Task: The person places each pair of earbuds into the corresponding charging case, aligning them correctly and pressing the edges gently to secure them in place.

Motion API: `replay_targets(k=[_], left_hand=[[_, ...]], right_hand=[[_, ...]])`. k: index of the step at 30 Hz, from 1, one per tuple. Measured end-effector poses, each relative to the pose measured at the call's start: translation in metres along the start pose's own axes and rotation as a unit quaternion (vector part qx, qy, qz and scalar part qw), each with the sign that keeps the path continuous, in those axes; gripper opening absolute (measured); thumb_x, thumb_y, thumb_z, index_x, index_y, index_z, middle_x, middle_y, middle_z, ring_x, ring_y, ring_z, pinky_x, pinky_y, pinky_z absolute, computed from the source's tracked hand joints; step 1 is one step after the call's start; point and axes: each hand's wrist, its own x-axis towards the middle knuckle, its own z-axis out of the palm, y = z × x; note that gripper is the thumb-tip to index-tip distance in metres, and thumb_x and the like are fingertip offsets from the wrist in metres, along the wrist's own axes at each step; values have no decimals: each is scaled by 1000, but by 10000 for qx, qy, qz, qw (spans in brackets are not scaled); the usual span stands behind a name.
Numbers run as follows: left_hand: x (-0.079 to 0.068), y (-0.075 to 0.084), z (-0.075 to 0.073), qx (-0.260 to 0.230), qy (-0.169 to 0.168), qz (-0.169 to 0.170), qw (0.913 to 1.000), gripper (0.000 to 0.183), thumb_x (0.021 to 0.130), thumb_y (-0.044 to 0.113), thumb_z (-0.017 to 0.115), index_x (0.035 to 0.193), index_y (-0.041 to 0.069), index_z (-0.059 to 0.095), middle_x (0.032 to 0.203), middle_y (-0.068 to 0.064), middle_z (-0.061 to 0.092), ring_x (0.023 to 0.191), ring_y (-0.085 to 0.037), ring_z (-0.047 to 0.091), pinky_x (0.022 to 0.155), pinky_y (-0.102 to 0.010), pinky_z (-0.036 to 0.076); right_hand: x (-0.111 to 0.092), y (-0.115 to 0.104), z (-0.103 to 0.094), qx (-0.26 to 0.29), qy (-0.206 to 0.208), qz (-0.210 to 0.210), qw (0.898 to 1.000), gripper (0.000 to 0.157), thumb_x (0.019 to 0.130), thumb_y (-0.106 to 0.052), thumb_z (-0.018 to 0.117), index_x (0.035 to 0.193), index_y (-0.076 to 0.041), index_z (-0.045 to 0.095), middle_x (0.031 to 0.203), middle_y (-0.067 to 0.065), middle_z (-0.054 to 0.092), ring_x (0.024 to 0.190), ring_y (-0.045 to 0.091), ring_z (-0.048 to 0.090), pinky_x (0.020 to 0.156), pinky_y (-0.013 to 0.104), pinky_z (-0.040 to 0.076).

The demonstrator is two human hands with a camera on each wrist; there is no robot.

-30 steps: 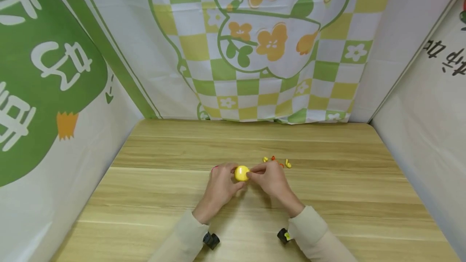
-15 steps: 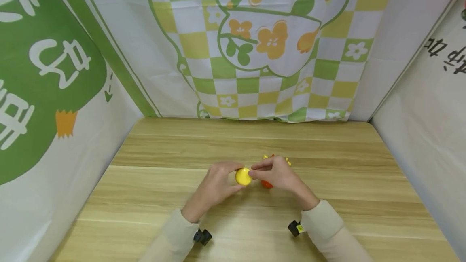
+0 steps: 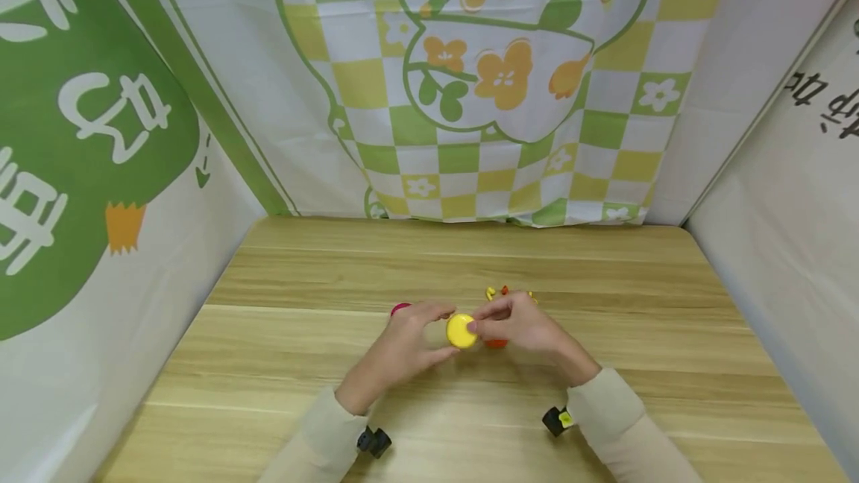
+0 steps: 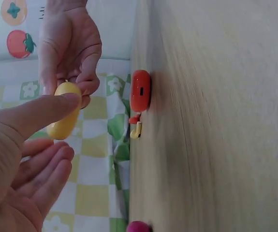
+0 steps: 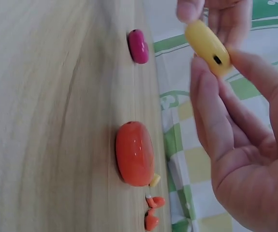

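A yellow earbud case (image 3: 460, 331) is held above the table between both hands. My right hand (image 3: 526, 325) pinches its right side with thumb and fingertips; a small black slot shows on the case (image 5: 209, 46) in the right wrist view. The left hand (image 3: 396, 349) spans it from the other side, thumb and index finger at its edges, and the thumb (image 4: 56, 108) lies over it in the left wrist view. An orange-red earbud case (image 5: 135, 153) stands on the table, partly behind the right hand in the head view.
Small yellow and orange earbuds (image 5: 152, 220) lie beyond the orange-red case. A magenta case (image 5: 138, 46) sits farther left, half covered by the left hand in the head view. Printed cloth (image 3: 510, 95) hangs behind the wooden table (image 3: 302, 274), with walls on both sides.
The yellow case and both hands have shifted rightward and slightly toward the body. The case has turned, and the right forearm has swung out, uncovering part of the orange-red case.
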Motion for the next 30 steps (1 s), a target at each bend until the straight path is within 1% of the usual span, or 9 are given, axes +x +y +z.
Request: replay_targets(k=[2,3,6,8,9,17,22,26,30], left_hand=[[0,-2,3,-855,166,-619,9943,52,83,14,92,129,1,71,123,-12,77,111,-25,75,98,-39,64],[0,-3,5,-1408,241,-944,9852,50,85,14,91,129,1,71,123,-13,77,111,-25,75,97,-38,64],[1,-4,9,-2912,435,-1627,9417,46,89,12,87,130,1,70,124,-17,75,111,-26,75,98,-33,63],[1,-2,11,-3491,542,-1868,9167,44,90,12,85,130,1,71,124,-19,75,110,-26,75,95,-30,64],[2,-1,13,-3638,602,-1930,9093,43,91,13,85,130,1,71,123,-20,75,108,-24,76,94,-29,64],[4,8,24,-4097,1338,-2233,8743,32,92,15,84,121,3,76,117,-13,79,100,-16,77,89,-26,64],[4,11,27,-4312,1469,-2320,8595,32,93,16,83,122,2,76,116,-12,79,101,-15,77,90,-25,64],[3,12,26,-4445,1378,-2342,8536,33,94,16,82,123,1,74,118,-13,78,103,-15,76,92,-25,63],[2,11,24,-4383,1173,-2319,8605,34,96,16,80,125,1,72,123,-15,76,105,-16,75,93,-26,63]], right_hand=[[-2,-1,1,268,332,77,9991,34,97,-28,79,118,-1,78,108,13,81,101,37,76,88,43,66],[-2,-2,2,414,491,88,9979,37,97,-29,80,119,0,77,109,14,80,103,37,76,89,43,66],[-3,-5,8,794,869,27,9930,40,96,-29,81,122,1,76,113,16,80,105,32,77,92,43,66],[-4,-6,13,994,1075,-56,9892,39,95,-26,82,121,1,75,114,16,80,103,25,78,93,41,66],[-4,-7,16,1057,1162,-104,9875,38,95,-25,82,121,1,75,114,15,80,102,22,79,92,41,66],[-5,-1,35,1639,1680,-416,9712,35,95,-18,81,124,1,73,107,0,81,99,13,77,91,30,65],[-7,2,43,1816,1928,-712,9616,33,96,-13,79,123,4,72,99,-9,80,95,8,76,87,24,64],[-9,3,44,1731,2011,-939,9596,31,95,-10,80,121,5,73,101,-7,80,95,8,77,86,23,64],[-11,8,38,1404,1895,-874,9679,30,94,-18,82,119,-3,76,110,-2,80,102,12,77,89,25,64]])
